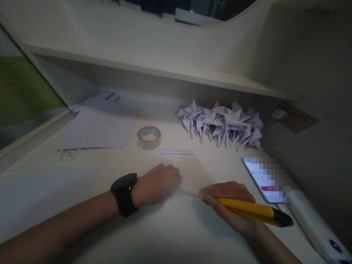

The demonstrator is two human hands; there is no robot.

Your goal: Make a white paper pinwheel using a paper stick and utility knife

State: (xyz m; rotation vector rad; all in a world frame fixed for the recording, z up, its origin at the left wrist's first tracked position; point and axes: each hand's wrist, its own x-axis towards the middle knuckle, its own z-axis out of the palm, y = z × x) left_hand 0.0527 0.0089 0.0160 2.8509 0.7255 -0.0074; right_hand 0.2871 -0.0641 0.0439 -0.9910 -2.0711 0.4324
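My right hand point(229, 198) grips a yellow utility knife point(247, 209) with a black end. Its thin blade is extended and points left, its tip close to the fingers of my left hand point(159, 183). That hand wears a black watch and is held low over the desk with its fingers curled in; whatever they hold is hidden and blurred. Just beyond it lies a slim rolled paper stick point(176, 152). A roll of clear tape point(149, 137) rests behind the stick's left end.
Several white paper pinwheels point(220, 123) are heaped at the back right under the shelf point(165, 71). A stack of white paper point(101, 124) lies at the back left, another sheet point(41, 194) at the left front. A phone point(264, 179) and a long white device point(313, 216) line the right side.
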